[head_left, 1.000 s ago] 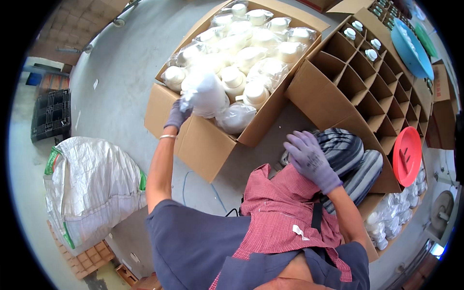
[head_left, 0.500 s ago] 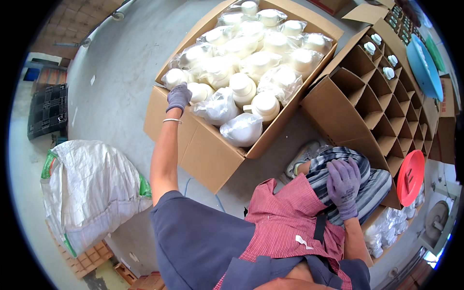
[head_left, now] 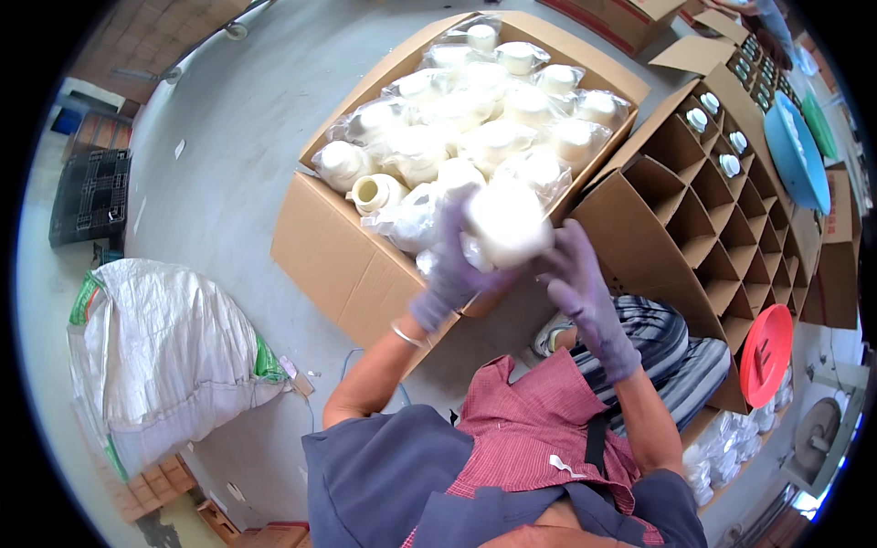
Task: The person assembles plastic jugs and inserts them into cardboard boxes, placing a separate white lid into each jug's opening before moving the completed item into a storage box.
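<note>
Container [head_left: 508, 222], rounded, white, in fabric-gloved left hand [head_left: 451, 270], crinkled plastic bags [head_left: 402, 222]

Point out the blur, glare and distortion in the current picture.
Head view: the white container and left hand look motion-blurred; head view: brightness washes out detail on the bagged bottles; head view: fisheye distortion, with black corners.

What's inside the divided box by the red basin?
The box shows dividers and four white caps, toward the far end. What the caps sit on is covered; dividers hide most cell bottoms.
</note>
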{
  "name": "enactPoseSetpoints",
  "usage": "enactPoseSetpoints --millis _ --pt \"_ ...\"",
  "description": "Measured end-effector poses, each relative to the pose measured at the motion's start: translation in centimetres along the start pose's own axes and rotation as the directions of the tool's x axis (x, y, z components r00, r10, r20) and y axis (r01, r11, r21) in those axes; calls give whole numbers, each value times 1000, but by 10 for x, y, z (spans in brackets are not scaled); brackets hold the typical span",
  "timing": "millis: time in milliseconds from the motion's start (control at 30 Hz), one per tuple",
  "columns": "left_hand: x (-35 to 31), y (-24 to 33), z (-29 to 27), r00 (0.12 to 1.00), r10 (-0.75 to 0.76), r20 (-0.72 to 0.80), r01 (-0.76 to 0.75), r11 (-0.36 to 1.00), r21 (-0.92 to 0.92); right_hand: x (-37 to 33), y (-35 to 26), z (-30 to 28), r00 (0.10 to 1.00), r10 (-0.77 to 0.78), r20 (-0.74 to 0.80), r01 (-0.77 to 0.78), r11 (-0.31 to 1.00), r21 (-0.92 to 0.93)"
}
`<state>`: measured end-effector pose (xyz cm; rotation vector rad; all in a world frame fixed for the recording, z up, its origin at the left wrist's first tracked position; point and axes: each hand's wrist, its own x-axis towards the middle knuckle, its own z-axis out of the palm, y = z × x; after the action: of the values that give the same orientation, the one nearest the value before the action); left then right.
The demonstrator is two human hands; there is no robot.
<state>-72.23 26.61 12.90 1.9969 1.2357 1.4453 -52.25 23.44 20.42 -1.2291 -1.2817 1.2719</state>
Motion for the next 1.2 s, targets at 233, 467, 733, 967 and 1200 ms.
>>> enactPoseSetpoints --millis 233,467,733,967,1200 --pt "44 -186 -79 956 -288 -49 285 881 377 -30 5 -76 967 59 -250 -62 998 -4" --pt "-17 -290 -128 750 -658 61 307 428 850 -130 0 -248 759 -432 -487 -195 563 -803" --pt "107 -10 -109 991 -125 -44 91 398 913 -180 20 -416 700 -354 -621 -592 199 -781" --pt "53 113 -12 905 -426 -6 359 770 -528 -133 -44 -257 739 -502 -450 193 797 -572" --pt "-13 230 112 492 -131 861 650 713 -263 -202 -18 -268 749 -536 -389 467 844 -265"
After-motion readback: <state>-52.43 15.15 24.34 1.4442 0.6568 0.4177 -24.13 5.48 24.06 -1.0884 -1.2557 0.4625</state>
